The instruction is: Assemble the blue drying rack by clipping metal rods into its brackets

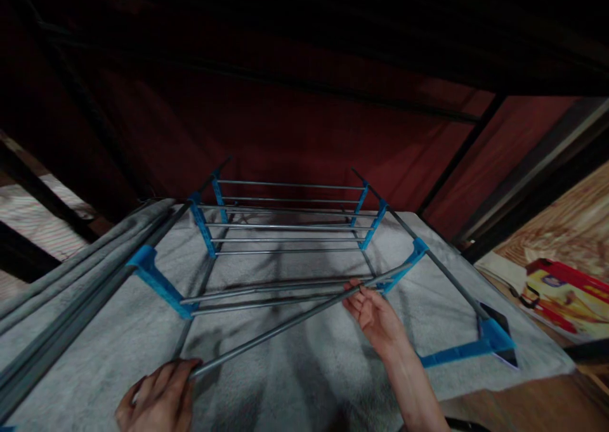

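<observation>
A rack frame of grey metal tubes and blue plastic brackets (164, 283) lies on a grey cloth. A loose-looking metal tube (271, 334) slants across its near part. My left hand (159, 397) is closed at the tube's lower left end, its fingers curled and partly hiding that end. Farther along, my right hand (373, 314) pinches the same tube with thumb and fingers, palm turned up. Beyond it the tube's far end reaches the right blue bracket (412, 261); whether it sits in a socket I cannot tell. Several crossbars (285, 227) join the brackets farther back.
Grey cloth (266, 394) covers the surface below. A dark flat phone-like device (504, 340) lies under the near right bracket (497, 335). A red and yellow package (566, 295) is at the right. Dark red fabric (295, 134) hangs behind, with dark bars around.
</observation>
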`<state>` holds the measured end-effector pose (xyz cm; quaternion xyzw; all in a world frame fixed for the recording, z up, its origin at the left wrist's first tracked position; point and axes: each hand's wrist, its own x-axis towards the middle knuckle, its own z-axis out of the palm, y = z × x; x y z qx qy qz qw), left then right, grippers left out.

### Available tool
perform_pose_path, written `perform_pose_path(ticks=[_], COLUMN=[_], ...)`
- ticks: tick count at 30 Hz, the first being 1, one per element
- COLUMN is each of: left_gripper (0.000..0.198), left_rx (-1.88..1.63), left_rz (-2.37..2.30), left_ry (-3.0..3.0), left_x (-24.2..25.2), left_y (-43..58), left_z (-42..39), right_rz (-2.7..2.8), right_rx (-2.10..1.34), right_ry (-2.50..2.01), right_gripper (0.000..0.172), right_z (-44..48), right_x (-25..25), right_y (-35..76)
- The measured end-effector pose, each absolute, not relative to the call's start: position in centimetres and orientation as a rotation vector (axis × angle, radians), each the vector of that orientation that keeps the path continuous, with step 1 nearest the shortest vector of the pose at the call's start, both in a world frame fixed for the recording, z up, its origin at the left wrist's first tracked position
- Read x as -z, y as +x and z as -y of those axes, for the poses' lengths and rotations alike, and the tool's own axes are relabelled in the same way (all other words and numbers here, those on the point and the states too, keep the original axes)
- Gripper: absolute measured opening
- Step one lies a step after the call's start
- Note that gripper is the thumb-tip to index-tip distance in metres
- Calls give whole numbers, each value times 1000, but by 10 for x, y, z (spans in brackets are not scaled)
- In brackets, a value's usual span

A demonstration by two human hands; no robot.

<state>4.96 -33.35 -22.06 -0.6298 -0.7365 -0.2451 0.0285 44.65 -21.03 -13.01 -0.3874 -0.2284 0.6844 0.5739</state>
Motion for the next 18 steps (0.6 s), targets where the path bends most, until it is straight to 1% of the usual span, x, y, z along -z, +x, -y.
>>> perform_pose_path(ticks=[6,11,14,18], left_gripper=[38,42,47,51], left_rx=[734,722,638,464], left_rz=[2258,2297,2384,2562], left_ry=[-1851,-1760,-1722,-1630], left_x=[190,170,170,184], left_y=[94,92,79,66], left_z=[310,290,288,287], right_rz=[580,581,582,571], right_rx=[-1784,-1748,-1709,-1601], right_ry=[-933,-980,-957,-909], right_gripper=[26,25,23,23], right_z=[227,224,217,206], right_x=[155,167,159,148], right_y=[417,391,383,384])
